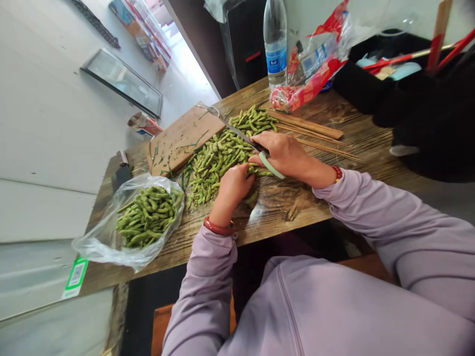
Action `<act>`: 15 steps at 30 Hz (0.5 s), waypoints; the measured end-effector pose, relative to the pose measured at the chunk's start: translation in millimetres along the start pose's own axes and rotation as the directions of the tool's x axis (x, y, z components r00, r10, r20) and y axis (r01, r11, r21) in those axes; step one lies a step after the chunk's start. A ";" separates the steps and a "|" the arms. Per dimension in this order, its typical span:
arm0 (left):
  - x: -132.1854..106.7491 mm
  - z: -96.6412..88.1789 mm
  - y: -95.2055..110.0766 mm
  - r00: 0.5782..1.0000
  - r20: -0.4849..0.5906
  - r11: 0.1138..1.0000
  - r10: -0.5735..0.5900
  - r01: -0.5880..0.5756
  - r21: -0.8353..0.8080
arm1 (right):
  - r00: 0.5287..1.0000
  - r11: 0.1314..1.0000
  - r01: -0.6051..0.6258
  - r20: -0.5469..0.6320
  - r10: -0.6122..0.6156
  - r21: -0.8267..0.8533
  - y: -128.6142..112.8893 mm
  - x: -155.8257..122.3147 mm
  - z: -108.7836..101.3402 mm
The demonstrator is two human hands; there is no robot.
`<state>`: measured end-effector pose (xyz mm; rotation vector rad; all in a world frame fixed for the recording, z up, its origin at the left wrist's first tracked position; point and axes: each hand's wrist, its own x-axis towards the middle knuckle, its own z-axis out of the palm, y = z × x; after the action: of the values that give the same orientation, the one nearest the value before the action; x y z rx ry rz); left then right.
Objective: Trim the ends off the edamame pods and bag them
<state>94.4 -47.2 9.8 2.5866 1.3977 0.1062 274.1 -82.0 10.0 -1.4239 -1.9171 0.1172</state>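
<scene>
My right hand (287, 154) is closed around a pair of scissors (256, 146) with pale green handles, blades pointing up-left over a heap of green soybean pods (218, 158) on the wooden table (297, 207). My left hand (233, 185) is curled at the near edge of the heap, pinching a pod (260, 172) next to the scissors. Both wrists wear red bracelets, and my sleeves are lilac.
A clear plastic bag of pods (146, 215) lies at the left. A wooden cutting board (181, 138) sits behind the heap, with a cleaver (122, 170) beside it. Bamboo skewers (315, 133), a water bottle (275, 44), a red snack bag (315, 69) and black bags (426, 99) fill the back right.
</scene>
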 end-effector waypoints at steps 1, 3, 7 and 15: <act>-0.3 0.4 -4.7 1.000 -0.024 0.995 0.002 -0.005 -0.104 | 1.000 1.000 0.001 0.002 -0.001 -0.001 0.0 -0.2 0.1; -2.1 -0.5 -14.5 0.997 -0.067 0.912 -0.028 -0.002 -0.410 | 1.000 1.000 0.004 0.006 -0.004 -0.007 0.3 -0.9 1.2; -10.1 -9.4 -27.9 0.982 -0.014 0.459 -0.189 0.075 -0.885 | 1.000 1.000 0.011 -0.004 -0.011 -0.022 2.4 -3.6 5.4; -20.7 -22.2 -24.2 0.986 0.042 0.027 -0.163 0.047 -0.999 | 0.997 0.998 0.048 0.060 -0.047 -0.027 -0.5 -10.5 7.5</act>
<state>59.6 -48.4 27.1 1.1776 0.8627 0.8658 270.4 -88.7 -0.4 -1.4067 -2.0075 0.1113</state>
